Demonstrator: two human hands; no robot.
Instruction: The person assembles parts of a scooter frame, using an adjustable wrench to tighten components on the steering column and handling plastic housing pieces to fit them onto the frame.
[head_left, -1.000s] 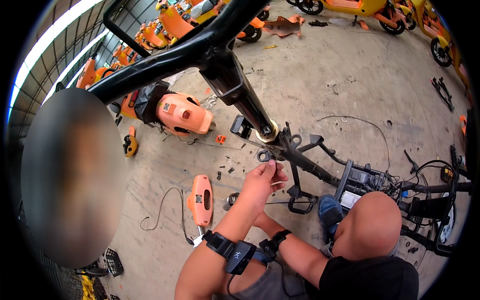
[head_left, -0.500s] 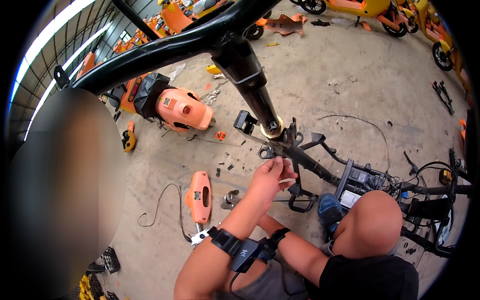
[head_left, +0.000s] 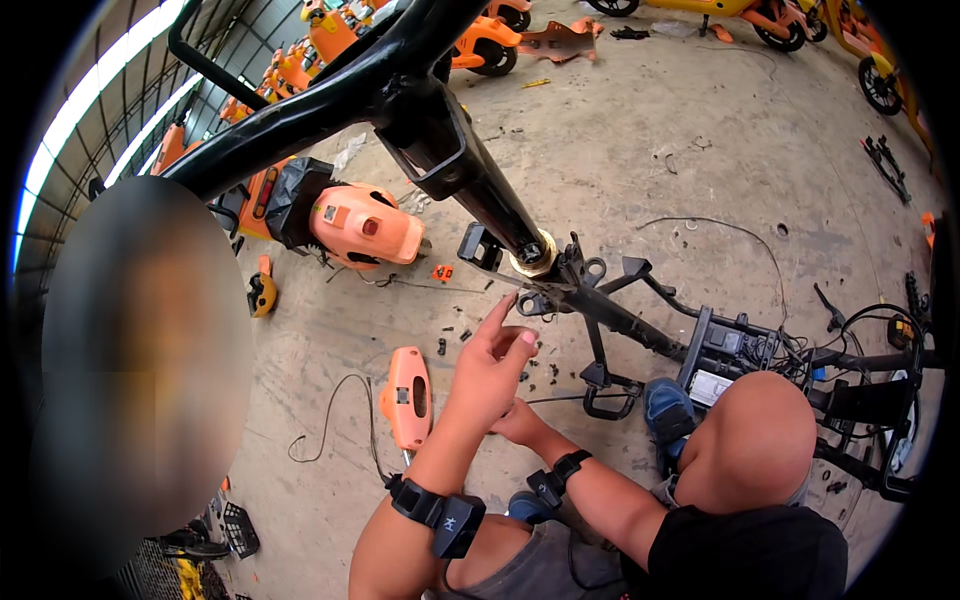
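A repair workshop for small electric scooters, it seems: a stripped black metal scooter frame point(head_left: 600, 300) lies on the bare, stained concrete floor point(head_left: 640, 130), screws and loose cables scattered about, orange plastic body panels point(head_left: 408, 395) lying loose, orange scooters point(head_left: 480, 40) parked along what looks like a corrugated wall point(head_left: 120, 110).

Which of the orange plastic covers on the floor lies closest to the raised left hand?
The small flat orange cover, lying just left of the left hand. The bigger rounded orange cover sits farther up by the black frame.

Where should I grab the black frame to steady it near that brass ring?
Take the black steering tube just above the brass ring, coming from the left hand side: it is bare, round and slanted there, while brackets and cables crowd below.
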